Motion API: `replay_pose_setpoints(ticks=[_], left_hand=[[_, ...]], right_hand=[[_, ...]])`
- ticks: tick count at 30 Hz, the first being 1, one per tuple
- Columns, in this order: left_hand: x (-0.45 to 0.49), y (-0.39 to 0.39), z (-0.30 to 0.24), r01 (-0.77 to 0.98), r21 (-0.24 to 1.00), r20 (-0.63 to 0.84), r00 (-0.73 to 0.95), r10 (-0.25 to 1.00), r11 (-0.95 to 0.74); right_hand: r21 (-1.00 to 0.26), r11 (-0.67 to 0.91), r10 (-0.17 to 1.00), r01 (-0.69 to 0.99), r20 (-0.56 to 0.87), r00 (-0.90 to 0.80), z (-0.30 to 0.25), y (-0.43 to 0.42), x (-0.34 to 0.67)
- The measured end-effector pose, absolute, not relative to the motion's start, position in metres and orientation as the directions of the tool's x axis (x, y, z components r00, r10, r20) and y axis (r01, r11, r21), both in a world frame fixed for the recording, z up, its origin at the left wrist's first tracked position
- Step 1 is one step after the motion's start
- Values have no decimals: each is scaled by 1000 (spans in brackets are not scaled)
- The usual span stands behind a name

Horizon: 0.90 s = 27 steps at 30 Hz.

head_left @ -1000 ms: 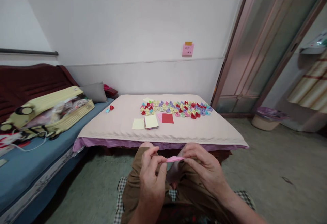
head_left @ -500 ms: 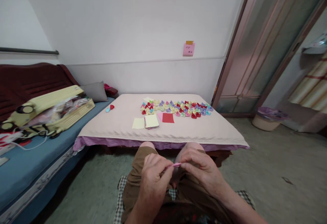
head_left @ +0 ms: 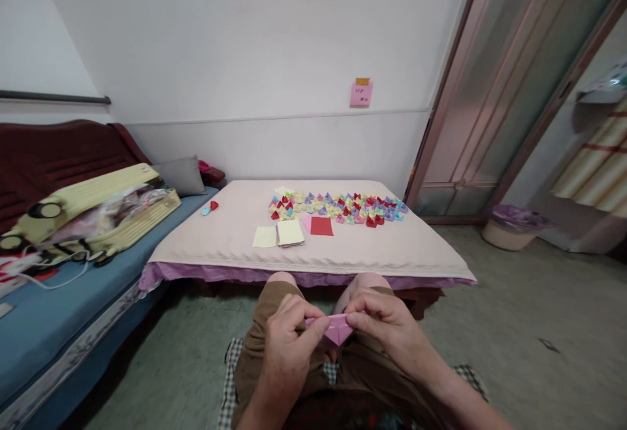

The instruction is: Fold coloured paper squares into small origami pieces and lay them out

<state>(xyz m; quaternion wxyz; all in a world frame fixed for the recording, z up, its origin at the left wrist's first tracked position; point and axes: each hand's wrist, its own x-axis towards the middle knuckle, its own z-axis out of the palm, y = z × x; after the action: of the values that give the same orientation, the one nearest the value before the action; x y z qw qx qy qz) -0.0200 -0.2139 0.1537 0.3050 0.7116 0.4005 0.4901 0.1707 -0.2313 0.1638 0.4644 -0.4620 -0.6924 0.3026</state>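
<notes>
Both my hands meet over my lap, in front of a low table. My left hand (head_left: pixel 289 342) and my right hand (head_left: pixel 386 325) pinch a small folded pink paper (head_left: pixel 337 329) between their fingertips; its lower point hangs down between them. On the table's pale cloth (head_left: pixel 235 234) lie several small folded paper pieces (head_left: pixel 337 208) in many colours, a red paper square (head_left: pixel 322 226), a stack of paper squares with a yellow one on top (head_left: pixel 290 233) and a single yellow square (head_left: pixel 265 237).
A blue-covered sofa (head_left: pixel 53 319) at the left carries an open yellow suitcase (head_left: pixel 93 211) and a grey cushion (head_left: pixel 182 177). Two small paper pieces (head_left: pixel 209 208) lie at the table's left edge. A lined bin (head_left: pixel 514 226) stands by the glass sliding door (head_left: pixel 494 90). A pink note (head_left: pixel 361 93) hangs on the wall.
My hands have dropped slightly toward my lap and come closer together. The pink paper, held flat and edge-on before, now shows a folded face with a point downward.
</notes>
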Motion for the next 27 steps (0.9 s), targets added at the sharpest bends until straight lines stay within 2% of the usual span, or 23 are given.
replay_pose_setpoints(ticks=[5, 10, 14, 17, 22, 27], left_hand=[[-19, -210, 150, 145, 959, 241, 45, 970, -245], [-19, -207, 142, -42, 995, 95, 29, 995, -94], [-19, -205, 141, -197, 979, 69, 69, 995, -55], [-21, -204, 143, -227, 972, 78, 71, 994, -60], [-27, -201, 144, -222, 972, 81, 28, 996, -73], [-32, -197, 143, -222, 973, 73, 44, 996, -61]], right_hand=[[-909, 307, 952, 283, 297, -78, 164, -230, 172], [-970, 201, 980, 135, 198, -35, 160, -229, 173], [-993, 116, 993, 30, 116, 18, 156, -225, 172], [-996, 88, 996, 4, 88, 23, 155, -225, 171], [-995, 81, 993, 62, 75, -86, 154, -226, 170], [-989, 92, 995, 114, 85, -58, 151, -226, 172]])
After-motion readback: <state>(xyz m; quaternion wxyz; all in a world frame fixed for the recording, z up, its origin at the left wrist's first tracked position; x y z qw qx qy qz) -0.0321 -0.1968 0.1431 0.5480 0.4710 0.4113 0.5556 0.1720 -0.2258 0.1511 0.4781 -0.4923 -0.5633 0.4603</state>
